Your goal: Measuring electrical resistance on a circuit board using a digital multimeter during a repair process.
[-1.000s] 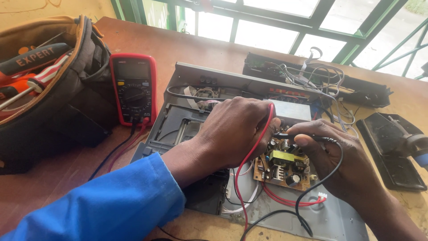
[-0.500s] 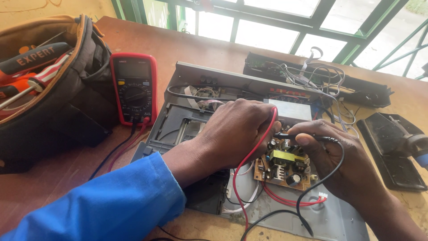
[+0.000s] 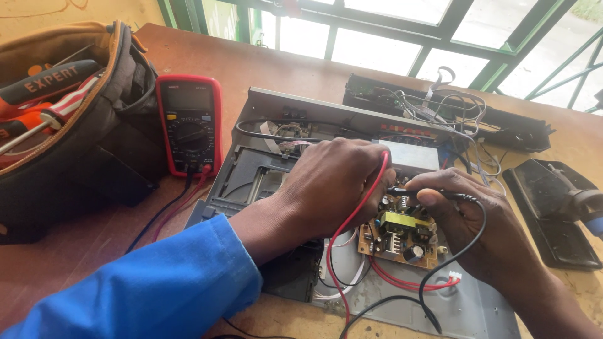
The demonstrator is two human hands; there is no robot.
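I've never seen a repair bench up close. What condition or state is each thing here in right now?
Left hand: holds the red probe lead over the circuit board.
Right hand: pinches the black probe at the board.
Multimeter: lying flat, leads plugged in; display unreadable.
Metal chassis: cover off, insides exposed.
Tool bag: open, screwdrivers inside.
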